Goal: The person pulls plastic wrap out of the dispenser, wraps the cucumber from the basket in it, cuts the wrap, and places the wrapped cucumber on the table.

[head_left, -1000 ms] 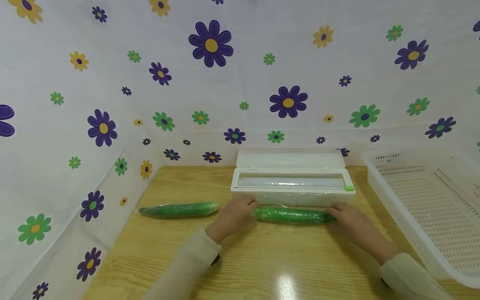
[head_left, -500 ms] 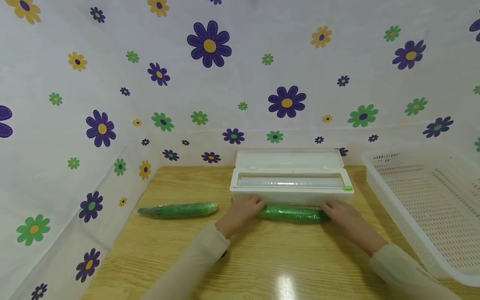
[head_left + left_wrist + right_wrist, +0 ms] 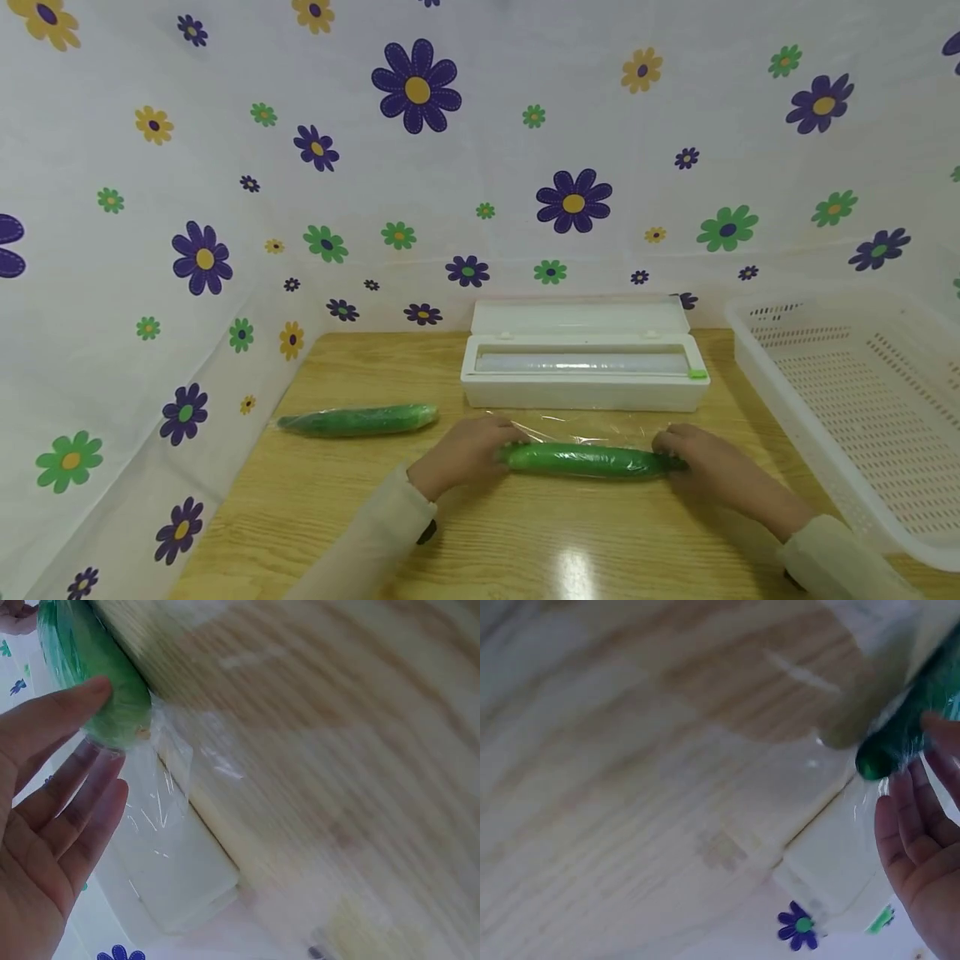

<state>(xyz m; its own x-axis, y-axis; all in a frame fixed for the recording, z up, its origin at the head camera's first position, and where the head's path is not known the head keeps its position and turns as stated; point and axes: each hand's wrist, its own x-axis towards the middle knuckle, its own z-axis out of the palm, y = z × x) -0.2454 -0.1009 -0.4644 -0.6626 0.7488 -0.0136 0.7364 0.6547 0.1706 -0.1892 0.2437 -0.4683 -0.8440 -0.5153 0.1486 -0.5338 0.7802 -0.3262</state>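
A cucumber (image 3: 592,460) lies crosswise in front of the dispenser, with clear cling film (image 3: 585,427) around it and spread on its far side. My left hand (image 3: 468,450) grips its pale left end, thumb on one side and fingers on the other in the left wrist view, where loose film (image 3: 169,761) hangs past the tip. At the dark right end (image 3: 877,757), my right hand (image 3: 712,467) holds the cucumber between thumb and fingers. A second film-wrapped cucumber (image 3: 360,420) rests on the table to the left, apart from both hands.
Behind the cucumber stands a white cling film dispenser (image 3: 581,395), lid raised, with a film roll (image 3: 581,362) inside and a green tab (image 3: 697,374) at its right. A white perforated basket (image 3: 795,442) is on the right. A flowered sheet (image 3: 510,150) backs the wooden table (image 3: 495,542).
Both hands first shifted the cucumber slightly toward the dispenser, then brought it back toward me. A stretch of film now shows between cucumber and dispenser. The other cucumber stayed put.
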